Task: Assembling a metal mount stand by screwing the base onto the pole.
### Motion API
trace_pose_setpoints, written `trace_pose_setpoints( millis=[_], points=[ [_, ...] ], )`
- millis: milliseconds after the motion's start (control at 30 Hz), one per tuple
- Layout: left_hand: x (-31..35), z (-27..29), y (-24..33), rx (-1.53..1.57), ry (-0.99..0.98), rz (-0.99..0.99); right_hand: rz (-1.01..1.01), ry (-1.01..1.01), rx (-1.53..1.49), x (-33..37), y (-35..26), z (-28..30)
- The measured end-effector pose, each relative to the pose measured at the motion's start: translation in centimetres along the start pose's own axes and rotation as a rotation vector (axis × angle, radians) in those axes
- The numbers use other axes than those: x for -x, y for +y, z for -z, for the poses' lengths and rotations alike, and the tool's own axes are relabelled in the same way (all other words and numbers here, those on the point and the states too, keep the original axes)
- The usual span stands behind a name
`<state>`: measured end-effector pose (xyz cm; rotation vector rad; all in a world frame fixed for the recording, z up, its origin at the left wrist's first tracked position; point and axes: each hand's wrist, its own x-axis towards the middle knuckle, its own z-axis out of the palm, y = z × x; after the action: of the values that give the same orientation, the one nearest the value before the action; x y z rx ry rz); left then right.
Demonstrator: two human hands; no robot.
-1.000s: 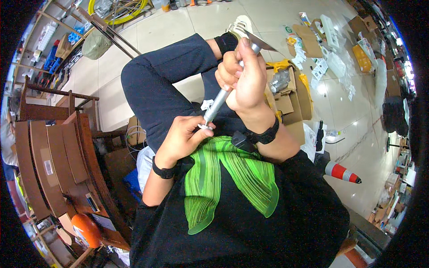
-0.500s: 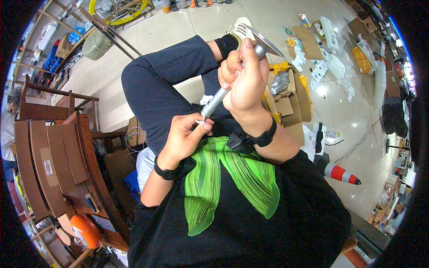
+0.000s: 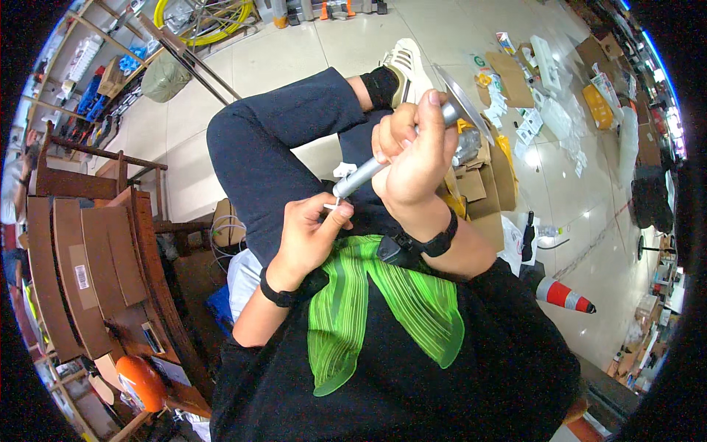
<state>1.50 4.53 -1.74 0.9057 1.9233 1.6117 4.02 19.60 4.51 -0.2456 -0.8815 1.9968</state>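
A silver metal tube (image 3: 361,176) with a wide round disc (image 3: 468,105) at its upper end slants across my lap. My right hand (image 3: 417,151) is wrapped around it just below the disc. At the tube's lower end, my left hand (image 3: 318,225) pinches a thin white piece (image 3: 335,205) between thumb and forefinger. That piece meets the tube's end, though the fingers cover part of it. Beside the tube sits a small white knob-like part (image 3: 344,170); whether it is fixed to the tube is unclear.
Right of my knees stands an opened cardboard box (image 3: 482,177) with yellow tape. Packaging scraps (image 3: 556,114) litter the tiled floor. A red-and-white cone (image 3: 563,295) lies at my right. To the left are a wooden chair (image 3: 110,173), upright cardboard sheets (image 3: 88,272) and an orange helmet-like object (image 3: 142,383).
My right hand and the disc end have shifted slightly right and down in view. The left hand keeps its pinch at the tube's lower end.
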Motion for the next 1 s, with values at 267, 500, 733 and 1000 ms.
trace_pose_setpoints(
  millis=[267, 500, 733, 1000],
  points=[
    [0.5, 0.0, 1.8, -0.13, 0.046, -0.064, 0.059, -0.067, -0.118, 1.1, -1.3, 0.0],
    [1.0, -0.3, 6.1, -0.403, 0.104, -0.269, -0.426, -0.069, -0.823, -2.8, -0.5, 3.3],
    [0.5, -0.8, 6.5, -0.41, 0.044, -0.423, -0.73, 0.12, -1.13, -3.1, 1.6, 5.3],
    [-0.1, 0.8, 6.1, -0.537, 0.013, -0.35, -0.306, -0.153, -0.75, -2.2, -1.1, 3.4]
  ],
)
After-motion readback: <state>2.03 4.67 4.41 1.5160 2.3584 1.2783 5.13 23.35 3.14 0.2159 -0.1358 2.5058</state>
